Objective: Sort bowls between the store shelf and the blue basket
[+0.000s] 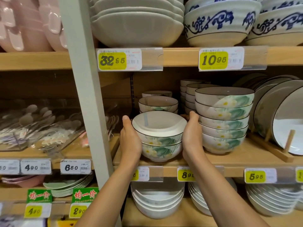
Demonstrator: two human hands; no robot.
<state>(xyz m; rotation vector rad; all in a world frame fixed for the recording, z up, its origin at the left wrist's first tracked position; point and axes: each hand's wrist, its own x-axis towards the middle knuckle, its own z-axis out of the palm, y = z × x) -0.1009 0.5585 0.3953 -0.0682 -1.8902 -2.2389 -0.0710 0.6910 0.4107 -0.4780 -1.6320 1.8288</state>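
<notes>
A stack of two white bowls (159, 136) with green leaf and white flower print stands at the front of the middle wooden shelf (237, 159). My left hand (130, 138) holds the stack's left side and my right hand (191, 135) holds its right side, thumbs up by the top rim. Behind it sit more small bowls of the same print (158, 104). To the right stands a taller stack of several larger matching bowls (223, 118). The blue basket is out of view.
Matching plates (282, 118) stand upright in a wooden rack at the right. Large white bowls (137, 20) and blue-patterned bowls (218, 22) fill the upper shelf. Plain white bowls (157, 200) lie below. A grey shelf post (85, 95) rises at the left, with packed spoons (41, 125) beyond it.
</notes>
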